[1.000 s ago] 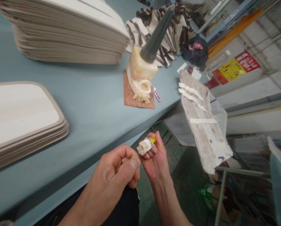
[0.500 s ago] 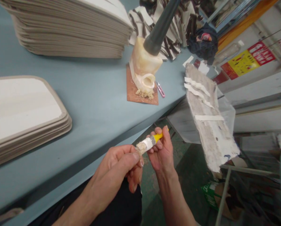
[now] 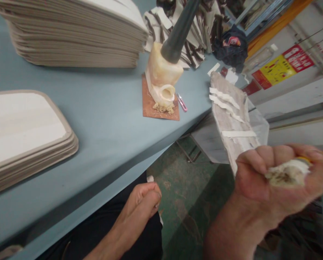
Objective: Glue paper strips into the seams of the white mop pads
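My right hand [image 3: 275,180] is raised close to the camera at the right, fingers wrapped round a small brush [image 3: 286,172] with a yellow handle, a white ferrule and glue-caked bristles. My left hand [image 3: 143,200] hangs low beside the blue table's front edge [image 3: 118,169], its fingers pinched together; what they hold, if anything, is too small to make out. A bit of white shows just above the left hand.
On the table stand a glue-crusted dispenser with a dark cone top [image 3: 165,72] on a brown mat, a small pink tool [image 3: 182,102], a tall stack of boards [image 3: 69,32] and a lower stack [image 3: 26,133]. A glue-smeared board [image 3: 232,115] leans off the table's right end.
My right hand has swung the brush away to the right and up toward the camera. My left hand has dropped lower and apart from it.
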The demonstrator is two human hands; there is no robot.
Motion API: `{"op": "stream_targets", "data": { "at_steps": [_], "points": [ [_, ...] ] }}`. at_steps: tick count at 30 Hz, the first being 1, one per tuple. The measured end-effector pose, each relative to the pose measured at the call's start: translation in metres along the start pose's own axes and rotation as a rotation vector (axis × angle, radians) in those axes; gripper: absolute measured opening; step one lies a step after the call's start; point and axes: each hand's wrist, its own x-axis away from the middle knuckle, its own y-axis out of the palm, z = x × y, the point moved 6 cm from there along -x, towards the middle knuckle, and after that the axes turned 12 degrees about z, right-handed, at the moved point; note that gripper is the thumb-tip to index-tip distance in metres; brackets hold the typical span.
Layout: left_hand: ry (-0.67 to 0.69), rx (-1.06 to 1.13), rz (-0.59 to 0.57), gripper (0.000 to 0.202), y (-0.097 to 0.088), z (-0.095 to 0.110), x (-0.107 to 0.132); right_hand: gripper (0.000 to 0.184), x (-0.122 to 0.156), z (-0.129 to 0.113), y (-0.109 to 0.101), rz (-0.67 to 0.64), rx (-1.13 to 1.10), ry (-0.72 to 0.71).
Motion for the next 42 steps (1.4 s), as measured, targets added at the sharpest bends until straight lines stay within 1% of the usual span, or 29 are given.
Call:
{"op": "stream_targets", "data": {
  "at_steps": [1,2,4,6,8,10,13,15,18,20,27,32,36,38,42],
  "points": [
    [0.040,0.003,0.008,0.036,-0.002,0.005,0.000,0.064,-0.002,0.002,0.001,0.028,-0.001,0.026],
    [0.093,0.001,0.022,0.040,-0.004,0.012,0.000,0.062,-0.003,0.012,-0.001,0.062,0.011,0.105],
    [0.209,-0.018,0.064,0.051,-0.010,0.030,0.001,0.055,0.001,0.048,-0.008,0.094,0.076,0.288],
    [0.288,-0.048,0.094,0.059,-0.015,0.046,0.004,0.045,0.014,0.094,-0.021,0.124,0.105,0.555],
    [0.306,-0.077,0.085,0.063,-0.016,0.055,0.007,0.042,0.028,0.126,-0.034,0.173,0.095,0.724],
    [0.299,-0.108,0.066,0.065,-0.014,0.058,0.010,0.042,0.039,0.142,-0.043,0.218,0.079,0.810],
    [0.307,-0.148,0.099,0.062,-0.012,0.062,0.011,0.040,0.045,0.148,-0.048,0.245,0.092,0.865],
    [0.307,-0.153,0.113,0.056,-0.009,0.065,0.010,0.039,0.044,0.149,-0.049,0.239,0.106,0.875],
    [0.270,-0.123,0.111,0.044,-0.006,0.069,0.009,0.039,0.044,0.152,-0.049,0.208,0.102,0.894],
    [0.253,-0.104,0.130,0.039,-0.008,0.070,0.008,0.039,0.046,0.156,-0.049,0.204,0.095,0.913],
    [0.245,-0.134,0.189,0.036,-0.018,0.067,0.009,0.045,0.053,0.160,-0.052,0.275,0.053,1.000],
    [0.279,-0.187,0.223,0.036,-0.024,0.072,0.008,0.039,0.051,0.158,-0.052,0.212,0.093,0.987],
    [0.311,-0.214,0.228,0.037,-0.026,0.078,0.006,0.040,0.052,0.158,-0.053,0.241,0.090,1.002],
    [0.336,-0.241,0.231,0.036,-0.027,0.081,0.005,0.040,0.052,0.157,-0.054,0.244,0.100,0.981],
    [0.353,-0.293,0.219,0.034,-0.027,0.083,0.005,0.039,0.048,0.156,-0.057,0.202,0.172,0.913]
  ]
}}
